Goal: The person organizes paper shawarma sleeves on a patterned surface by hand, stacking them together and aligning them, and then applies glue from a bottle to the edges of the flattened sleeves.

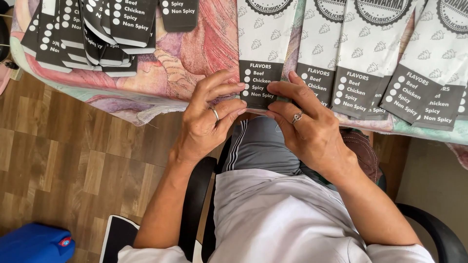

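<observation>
Two hands meet on one paper sleeve [261, 53] at the near edge of the surface [195, 58], which is draped in a patterned cloth. The sleeve lies straight ahead of the person, its long axis running away from them, dark printed end nearest. The left hand [207, 119] pinches the sleeve's left lower edge with curled fingertips; the right hand [304, 122] grips the right lower corner the same way, so both are equally near. Wrists rest low over the lap. More sleeves [385, 63] fan to the right, and a dark-ended stack [92, 34] lies far left.
</observation>
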